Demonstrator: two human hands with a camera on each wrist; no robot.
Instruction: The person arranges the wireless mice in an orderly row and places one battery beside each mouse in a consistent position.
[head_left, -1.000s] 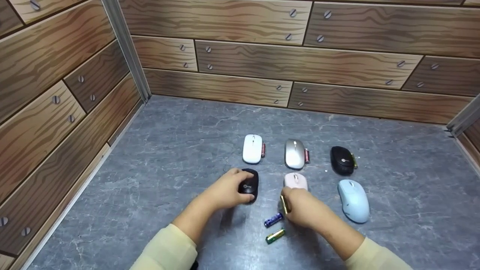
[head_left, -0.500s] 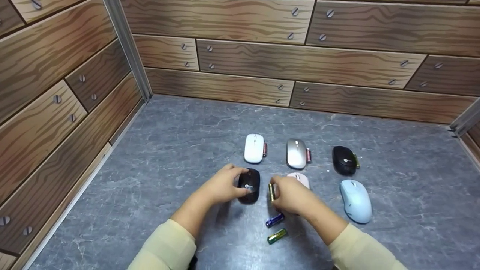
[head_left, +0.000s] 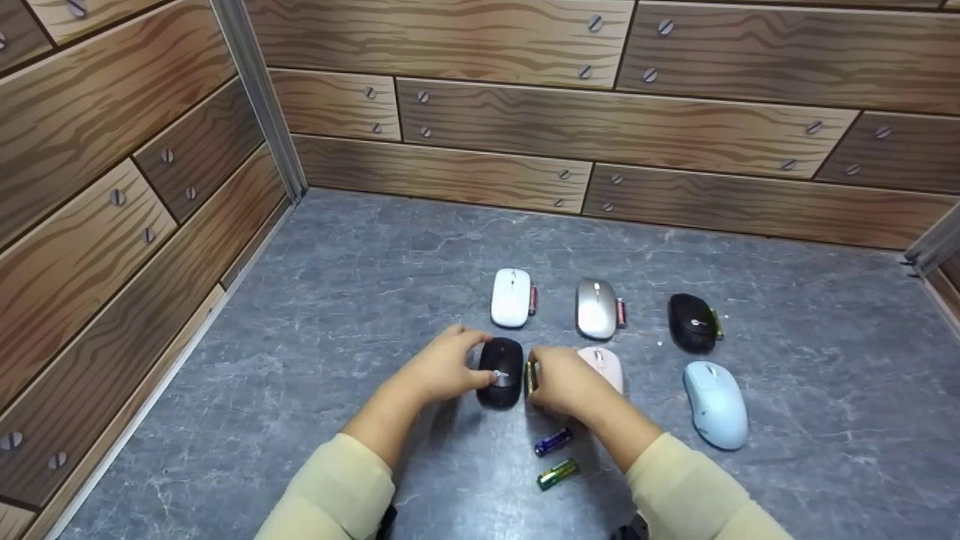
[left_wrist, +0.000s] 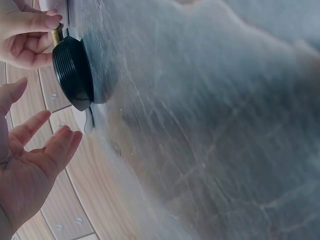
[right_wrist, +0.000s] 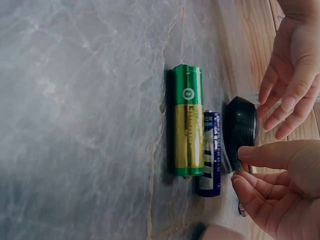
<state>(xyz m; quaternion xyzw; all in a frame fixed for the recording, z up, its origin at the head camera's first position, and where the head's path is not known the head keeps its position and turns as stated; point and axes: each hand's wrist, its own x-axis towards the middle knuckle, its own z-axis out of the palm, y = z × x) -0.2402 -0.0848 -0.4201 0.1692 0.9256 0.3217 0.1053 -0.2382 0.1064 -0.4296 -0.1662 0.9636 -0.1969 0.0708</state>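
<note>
A black computer mouse [head_left: 501,382] lies on the grey marbled tabletop between my two hands. My left hand [head_left: 441,369] is at its left side, fingers spread and thumb overlapping it in the head view; the left wrist view shows these fingers [left_wrist: 56,147] extended and apart from the mouse. Between thumb and fingertips, my right hand [head_left: 566,381] pinches a gold-coloured battery [head_left: 531,379], upright in the head view, close to the mouse's right side. Nearer me lie a blue battery [head_left: 553,442] and a green-and-gold battery [head_left: 557,474]. My right hand partly hides a pink mouse [head_left: 606,367].
Behind are a white mouse [head_left: 511,298] and a silver mouse [head_left: 597,309], each with a red battery beside it. Farther right sit another black mouse [head_left: 691,322] with a battery alongside and a light blue mouse [head_left: 716,405]. Wood-patterned walls [head_left: 480,112] border the table.
My right hand has carried the gold-coloured battery leftward from in front of the pink mouse to beside the black mouse. My left hand's fingers have drawn back slightly from over the black mouse.
</note>
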